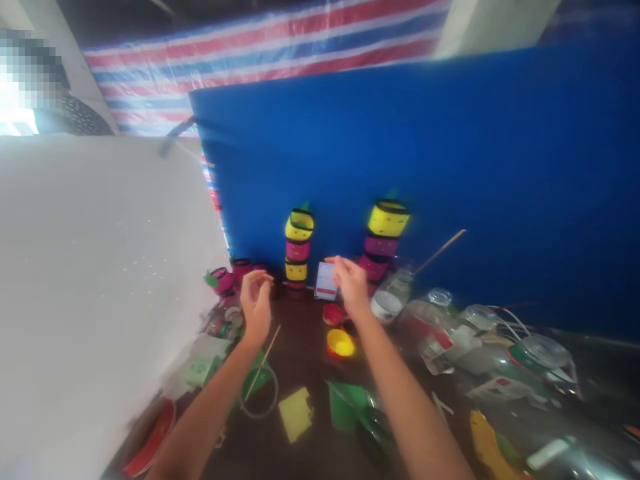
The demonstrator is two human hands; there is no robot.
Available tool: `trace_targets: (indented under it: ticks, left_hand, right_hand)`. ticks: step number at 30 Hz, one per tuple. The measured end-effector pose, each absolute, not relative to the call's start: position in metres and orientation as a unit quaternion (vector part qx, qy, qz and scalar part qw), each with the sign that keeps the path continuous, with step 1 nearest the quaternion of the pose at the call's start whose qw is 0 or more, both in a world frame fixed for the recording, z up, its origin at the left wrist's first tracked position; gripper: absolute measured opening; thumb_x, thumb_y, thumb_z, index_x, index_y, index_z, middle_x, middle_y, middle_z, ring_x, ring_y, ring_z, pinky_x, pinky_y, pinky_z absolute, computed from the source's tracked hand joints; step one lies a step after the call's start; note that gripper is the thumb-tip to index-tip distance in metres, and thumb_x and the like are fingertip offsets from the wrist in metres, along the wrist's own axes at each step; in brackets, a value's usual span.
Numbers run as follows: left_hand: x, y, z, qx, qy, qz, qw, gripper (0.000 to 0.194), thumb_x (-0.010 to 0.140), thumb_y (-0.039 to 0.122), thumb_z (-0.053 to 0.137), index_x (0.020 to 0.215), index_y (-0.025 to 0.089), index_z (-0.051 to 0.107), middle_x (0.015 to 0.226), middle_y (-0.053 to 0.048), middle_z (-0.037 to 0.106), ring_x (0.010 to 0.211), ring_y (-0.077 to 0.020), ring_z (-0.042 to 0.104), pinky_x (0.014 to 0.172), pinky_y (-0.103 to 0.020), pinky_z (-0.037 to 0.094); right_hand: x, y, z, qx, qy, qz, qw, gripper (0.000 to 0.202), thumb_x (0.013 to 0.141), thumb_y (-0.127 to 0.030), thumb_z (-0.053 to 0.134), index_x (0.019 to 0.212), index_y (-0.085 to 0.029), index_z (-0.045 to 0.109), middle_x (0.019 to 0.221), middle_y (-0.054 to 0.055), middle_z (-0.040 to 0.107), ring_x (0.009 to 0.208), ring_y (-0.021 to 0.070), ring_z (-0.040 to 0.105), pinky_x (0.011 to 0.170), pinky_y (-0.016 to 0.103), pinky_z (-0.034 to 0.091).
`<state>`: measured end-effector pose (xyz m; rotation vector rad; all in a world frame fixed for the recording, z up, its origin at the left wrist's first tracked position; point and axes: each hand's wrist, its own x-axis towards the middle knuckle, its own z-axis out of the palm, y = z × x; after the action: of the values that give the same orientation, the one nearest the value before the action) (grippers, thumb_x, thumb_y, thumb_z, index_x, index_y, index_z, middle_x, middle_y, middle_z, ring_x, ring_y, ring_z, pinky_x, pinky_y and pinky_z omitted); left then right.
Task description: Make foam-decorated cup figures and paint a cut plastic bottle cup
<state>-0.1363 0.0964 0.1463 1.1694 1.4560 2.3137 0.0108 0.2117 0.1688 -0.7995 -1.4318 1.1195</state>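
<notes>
Behind everything stood a huge flat blue panel [500, 167], with a plain white panel [100, 267] taking up the left side, so those two were basically the whole backdrop. Below them was the dark brown bench [297, 363], pretty cluttered tbh. Up top hung a shiny red, white and blue striped plastic sheet [260, 57].

On the right of the bench was a messy pile of clear plastic containers [545, 353]. Near the blue panel were two upright stacks: the right stack of yellow, purple and pink black-edged cups [381, 245], and the left stack of yellow and pink black-edged cups [298, 251].

Both hands were up over the bench, well apart. The left hand [256, 300] had its fingers loosely bent, thumb a bit away from them, left of the left stack. The right hand [350, 283] was raised just beside a small white card with a red strip [325, 279], between the stacks. Can't tell if its fingers were pinched together or on the card, too blurry.

Smaller stuff: a green cup [343, 407] between the forearms, a ragged flat yellow piece [296, 413] and a red-and-yellow round bowl [341, 344].
</notes>
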Motion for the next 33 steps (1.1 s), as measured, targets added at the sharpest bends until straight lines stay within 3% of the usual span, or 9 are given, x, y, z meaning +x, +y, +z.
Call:
trace_targets:
  ticks: [4,7,10,13,18,23,25,28,33]
  left_hand:
    - [-0.128,0.074,0.128,0.329,0.522,0.785,0.058,0.005,0.081,0.021,0.048,0.085,0.021,0.051,0.078,0.001,0.053,0.070,-0.0116,0.052,0.065,-0.023,0.044]
    - [-0.125,0.075,0.133,0.362,0.539,0.761,0.014,0.008,0.082,0.021,0.046,0.087,0.021,0.051,0.081,-0.001,0.052,0.074,-0.0135,0.053,0.069,-0.026,0.045]
    - [-0.121,0.098,0.152,0.514,0.567,0.643,-0.029,0.035,0.074,0.021,0.056,0.109,0.021,0.049,0.105,-0.007,0.053,0.098,-0.0205,0.053,0.087,-0.034,0.044]
    - [-0.119,0.121,0.157,0.605,0.571,0.554,-0.036,0.057,0.069,0.019,0.060,0.123,0.017,0.041,0.126,-0.015,0.042,0.120,-0.0270,0.040,0.101,-0.040,0.034]
    - [-0.120,0.114,0.105,0.555,0.607,0.569,0.010,0.037,0.077,0.015,0.049,0.114,0.015,0.046,0.108,-0.012,0.053,0.104,-0.0226,0.051,0.093,-0.039,0.041]
    - [-0.122,0.091,0.066,0.636,0.600,0.482,0.055,0.044,0.075,0.017,0.052,0.118,0.015,0.045,0.114,-0.013,0.053,0.109,-0.0244,0.049,0.095,-0.042,0.040]
    - [-0.126,0.086,0.063,0.656,0.604,0.446,0.077,0.048,0.072,0.019,0.055,0.119,0.015,0.045,0.114,-0.013,0.053,0.109,-0.0255,0.050,0.095,-0.043,0.040]
    - [-0.132,0.080,0.063,0.646,0.610,0.453,0.074,0.044,0.074,0.020,0.053,0.117,0.016,0.046,0.111,-0.012,0.055,0.105,-0.0243,0.053,0.093,-0.041,0.042]
    - [-0.125,0.061,0.064,0.629,0.610,0.481,-0.038,0.034,0.079,0.017,0.048,0.113,0.015,0.049,0.108,-0.012,0.055,0.106,-0.0238,0.051,0.094,-0.042,0.040]
  right_hand:
    - [0.027,0.221,0.187,-0.338,-0.576,0.439,0.602,0.042,0.079,-0.056,0.048,0.082,-0.017,0.064,0.048,-0.007,0.035,0.042,0.0069,0.032,0.040,0.021,0.025]
    - [0.033,0.227,0.198,-0.346,-0.562,0.419,0.624,0.041,0.080,-0.056,0.047,0.083,-0.018,0.062,0.051,-0.006,0.039,0.042,0.0070,0.035,0.039,0.021,0.024]
    - [0.030,0.232,0.206,-0.345,-0.577,0.412,0.615,0.040,0.079,-0.055,0.048,0.081,-0.017,0.062,0.051,-0.005,0.044,0.042,0.0064,0.037,0.039,0.020,0.026]
    - [0.024,0.236,0.210,-0.342,-0.607,0.407,0.590,0.039,0.080,-0.053,0.049,0.077,-0.016,0.062,0.051,-0.004,0.048,0.041,0.0066,0.041,0.041,0.021,0.032]
    - [0.036,0.236,0.212,-0.362,-0.660,0.367,0.547,0.037,0.080,-0.049,0.050,0.076,-0.015,0.065,0.057,-0.001,0.056,0.046,0.0091,0.049,0.047,0.023,0.040]
    - [0.087,0.206,0.199,-0.409,-0.686,0.289,0.528,0.029,0.078,-0.043,0.055,0.078,-0.017,0.067,0.062,0.001,0.062,0.058,0.0142,0.055,0.056,0.026,0.042]
    - [0.110,0.191,0.185,-0.432,-0.705,0.257,0.500,0.029,0.078,-0.042,0.056,0.078,-0.016,0.067,0.065,0.003,0.065,0.062,0.0174,0.059,0.060,0.028,0.043]
    - [0.140,0.175,0.157,-0.471,-0.786,0.157,0.368,0.036,0.087,-0.039,0.039,0.088,-0.016,0.066,0.078,0.007,0.069,0.069,0.0201,0.062,0.063,0.030,0.045]
    - [0.177,0.167,0.124,-0.460,-0.845,0.169,0.214,0.026,0.082,-0.031,0.046,0.071,-0.019,0.067,0.077,0.008,0.071,0.074,0.0216,0.064,0.071,0.031,0.046]
